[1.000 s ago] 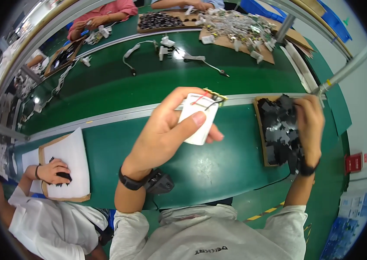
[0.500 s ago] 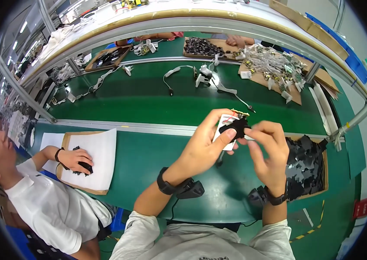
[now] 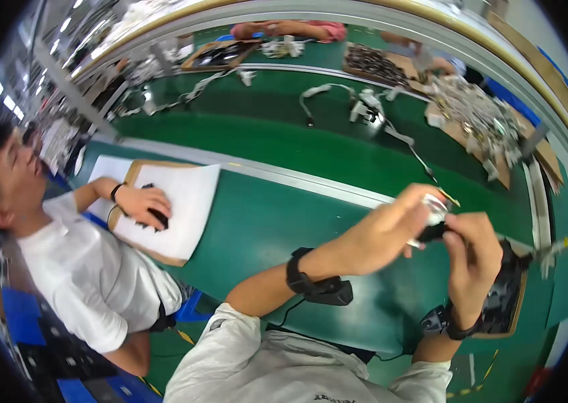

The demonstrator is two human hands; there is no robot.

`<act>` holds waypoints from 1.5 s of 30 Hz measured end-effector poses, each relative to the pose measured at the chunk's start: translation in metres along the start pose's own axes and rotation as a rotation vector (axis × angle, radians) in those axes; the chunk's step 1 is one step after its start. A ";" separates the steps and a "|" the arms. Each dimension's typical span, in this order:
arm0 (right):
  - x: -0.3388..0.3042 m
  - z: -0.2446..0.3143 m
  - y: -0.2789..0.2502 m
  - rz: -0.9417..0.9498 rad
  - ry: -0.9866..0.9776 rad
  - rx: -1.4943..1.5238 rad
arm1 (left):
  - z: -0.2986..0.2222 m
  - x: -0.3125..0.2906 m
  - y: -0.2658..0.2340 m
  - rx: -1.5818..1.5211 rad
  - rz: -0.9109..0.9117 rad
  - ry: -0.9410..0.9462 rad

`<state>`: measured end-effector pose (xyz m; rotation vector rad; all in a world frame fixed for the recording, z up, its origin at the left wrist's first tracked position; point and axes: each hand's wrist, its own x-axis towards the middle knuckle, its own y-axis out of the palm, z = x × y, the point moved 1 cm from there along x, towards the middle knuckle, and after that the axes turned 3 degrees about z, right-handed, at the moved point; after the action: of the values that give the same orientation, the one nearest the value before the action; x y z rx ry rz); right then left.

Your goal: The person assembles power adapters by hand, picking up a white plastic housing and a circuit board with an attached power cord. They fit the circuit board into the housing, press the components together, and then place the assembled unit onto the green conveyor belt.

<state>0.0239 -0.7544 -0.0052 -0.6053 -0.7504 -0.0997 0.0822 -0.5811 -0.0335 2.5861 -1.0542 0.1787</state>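
Note:
My left hand is closed around a small white plastic housing, above the right part of the green bench. A thin circuit board juts from the housing's far side. Against the housing lies a piece of black sheet, its near outline blurred by motion. My right hand pinches the right end of that black piece between thumb and fingers. Both wrists wear black straps carrying small dark devices.
To the right, a shallow box of black cut sheets sits on the bench. At left a co-worker's hand rests on dark pieces over white paper. White cabled parts lie beyond the metal rail, with a heaped pile at far right.
The view has turned, shifting the bench and co-worker within the picture. Both hands still hold the housing and black sheet, which now show more edge-on and blurred.

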 end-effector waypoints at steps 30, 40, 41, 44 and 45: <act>0.000 0.032 0.010 0.104 -0.251 -0.398 | 0.018 -0.007 0.011 0.311 0.143 0.317; -0.001 0.047 -0.005 0.182 -0.420 -0.617 | 0.004 -0.014 0.024 0.223 0.140 0.311; -0.001 0.045 -0.004 0.168 -0.382 -0.579 | 0.008 -0.011 0.026 0.252 0.119 0.350; -0.001 0.040 0.003 0.110 -0.291 -0.502 | 0.018 -0.004 0.027 0.283 0.093 0.340; 0.000 0.036 0.003 0.094 -0.282 -0.478 | 0.018 0.000 0.027 0.295 0.082 0.346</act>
<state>0.0027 -0.7324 0.0143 -1.1247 -0.9786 -0.1090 0.0635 -0.6055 -0.0434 2.6260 -1.0670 0.8261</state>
